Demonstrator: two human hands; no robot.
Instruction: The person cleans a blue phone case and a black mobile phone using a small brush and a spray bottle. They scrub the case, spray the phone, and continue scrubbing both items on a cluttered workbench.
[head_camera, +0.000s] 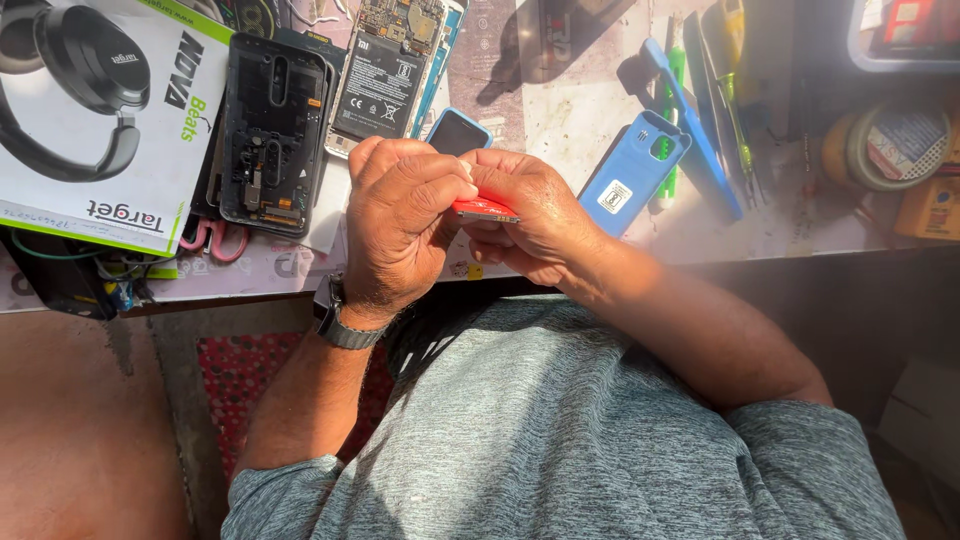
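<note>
Head view: two hands (400, 225), one red card (485, 209)

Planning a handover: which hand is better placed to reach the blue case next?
Probably the right hand: the blue case lies just beside it, while the left hand is farther off. Both hold the red part, so one must let go.

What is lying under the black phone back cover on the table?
Under the black phone back cover a pink scissors handle sticks out at its lower edge, and the white headphone box lies beside it. The blades are covered.
</note>
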